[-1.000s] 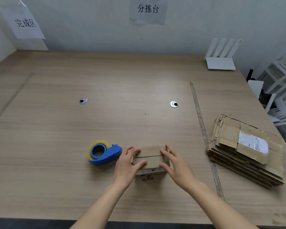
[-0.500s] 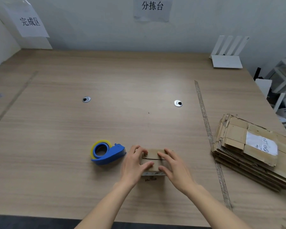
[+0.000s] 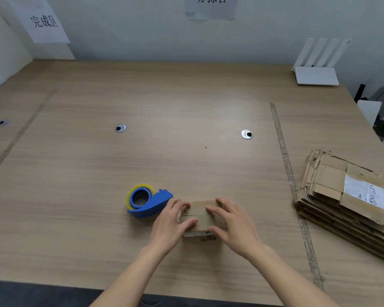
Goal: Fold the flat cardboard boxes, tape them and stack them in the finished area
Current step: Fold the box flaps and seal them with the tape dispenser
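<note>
Partly — hands (image 3: 205,224) cover small box (image 3: 198,214) | seam half-hidden

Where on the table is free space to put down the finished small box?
Bare wood lies left of the faint floor-tape line, near the sign, and between the two grommets. Crowded: around the tape dispenser, small box and the flat stack.

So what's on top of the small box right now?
Both hands: left hand and right hand hold the box flaps down. No tape visible; hands cover part of the seam.
</note>
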A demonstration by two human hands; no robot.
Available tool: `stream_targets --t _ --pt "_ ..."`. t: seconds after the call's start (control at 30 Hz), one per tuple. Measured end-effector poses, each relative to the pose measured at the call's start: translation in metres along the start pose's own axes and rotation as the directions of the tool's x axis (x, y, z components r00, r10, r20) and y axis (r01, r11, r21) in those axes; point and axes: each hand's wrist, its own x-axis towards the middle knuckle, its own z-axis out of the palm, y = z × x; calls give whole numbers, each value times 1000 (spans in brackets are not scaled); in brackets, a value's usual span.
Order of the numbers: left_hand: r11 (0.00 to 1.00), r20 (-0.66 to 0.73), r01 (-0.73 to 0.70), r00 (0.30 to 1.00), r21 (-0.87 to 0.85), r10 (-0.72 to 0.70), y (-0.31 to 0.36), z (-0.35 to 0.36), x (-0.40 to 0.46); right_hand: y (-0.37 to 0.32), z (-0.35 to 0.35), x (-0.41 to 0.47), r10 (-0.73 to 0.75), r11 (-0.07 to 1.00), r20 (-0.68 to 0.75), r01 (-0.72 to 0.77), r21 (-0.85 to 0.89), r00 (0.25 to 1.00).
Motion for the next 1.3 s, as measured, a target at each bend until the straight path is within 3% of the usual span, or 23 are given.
stream_targets --t 0.13,0.23,0.33,0.47,0.57,0.7,0.8,0.97,1.07,1.13,1.2,1.3 --pt "992 -180 60 983 111 -39 -10 -11 2 -5 -4 1 6 1000 -5 -6 3 1000" --pt "947 -266 147 961 287 -68 -36 -17 8 -6 -5 -1 16 1000 -5 -16 11 1000" --pt "861 -171 246 967 445 -188 -59 -25 15 -8 -5 -2 14 1000 -10 -14 19 1000" --pt "760 -13 196 971 620 -240 -71 -31 31 -9 -5 2 3 1000 -2 -3 10 1000" --pt "809 21 214 963 548 -270 -71 -35 34 -12 -2 6 -28 999 0 28 -15 1000" --pt "935 37 243 965 257 -260 -55 -57 24 -14 -1 7 -68 994 5 68 -80 998" --pt "972 31 212 976 105 -217 -19 -90 22 -18 -4 9 -44 998 58 47 -51 997" --pt "994 360 109 927 22 -110 46 -104 16 -18 -2 6 35 981 108 -55 187 993" --pt "992 416 98 901 85 -125 59 -91 16 -14 -2 0 156 853 111 -190 487 982" --pt "987 417 84 899 137 -134 62 -88 19 -14 -10 -1 220 607 226 -315 729 949" --pt "980 425 75 893 182 -147 64 -86 22 -14 -19 -3 203 430 317 -375 821 926" --pt "964 433 33 889 264 -149 68 -83 25 -14 -26 -8 126 347 344 -366 863 930"
